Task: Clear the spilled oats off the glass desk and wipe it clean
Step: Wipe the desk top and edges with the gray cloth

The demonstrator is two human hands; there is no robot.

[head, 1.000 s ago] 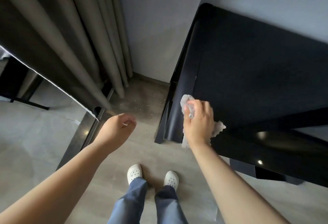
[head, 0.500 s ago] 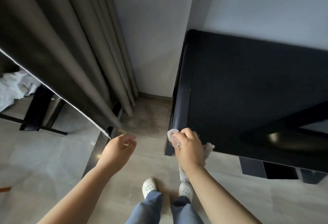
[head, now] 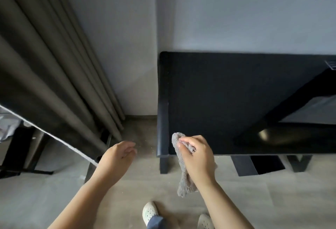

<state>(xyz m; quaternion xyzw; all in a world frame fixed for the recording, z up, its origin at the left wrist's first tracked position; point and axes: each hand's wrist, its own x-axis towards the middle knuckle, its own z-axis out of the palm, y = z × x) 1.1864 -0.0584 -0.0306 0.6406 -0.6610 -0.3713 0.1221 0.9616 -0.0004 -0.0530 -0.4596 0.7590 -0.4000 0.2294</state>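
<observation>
Right hand (head: 197,158): fingers curled round a grey cloth (head: 184,181), bunched end pressed at the near left corner of the glass desk (head: 227,92), loose tail hanging below the edge towards the floor (head: 254,192).

Left hand (head: 116,158): lower centre of the frame, off the desk's left side over the floor. Fingers loosely curled, nothing visible in it.

Desk: dark top filling the centre and right of the frame, against the wall. No oats visible on the surface from here.

Fine pale specks (head: 151,149) on the floor between the left hand and the desk leg, lower centre. Probably oats, though too small to be sure.

Grey curtain (head: 63,65) fills the upper left. White perforated shoes (head: 150,210) at the bottom edge.

Step in hand, by my reading: the wiping pass, cloth working the corner nearest the person, with the bulk of the spill apparently already off the top.

Next move calls for a flat press of the cloth drawn along the front edge or back across the glass. The dangling tail wants gathering in first, so it does not drag loose crumbs.
</observation>
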